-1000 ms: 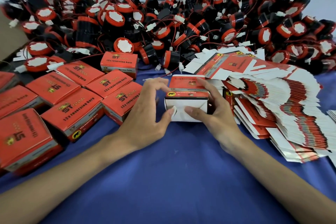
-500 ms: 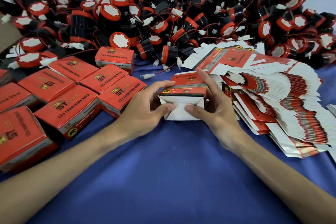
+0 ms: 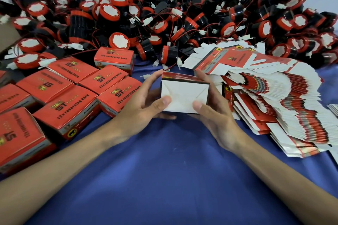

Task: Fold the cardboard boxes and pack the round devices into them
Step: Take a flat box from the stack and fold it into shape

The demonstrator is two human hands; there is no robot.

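Observation:
A small red cardboard box (image 3: 184,95) is held between both hands above the blue cloth, its white folded flap end facing me. My left hand (image 3: 140,104) grips its left side, thumb on the white flaps and fingers along the far edge. My right hand (image 3: 214,109) grips its right side, thumb pressing the flaps too. A big heap of round black-and-red devices (image 3: 164,18) with red wires fills the back of the table. A fanned stack of flat unfolded boxes (image 3: 270,100) lies on the right.
Several folded red boxes (image 3: 76,97) stand in rows on the left, one more (image 3: 114,60) by the heap. Blue cloth (image 3: 173,170) covers the table in front of me. A brown cardboard edge (image 3: 7,36) shows at the far left.
The box has tipped up so that its white flap end faces me more squarely, and the flaps lie flatter. Both hands have shifted slightly towards me with it.

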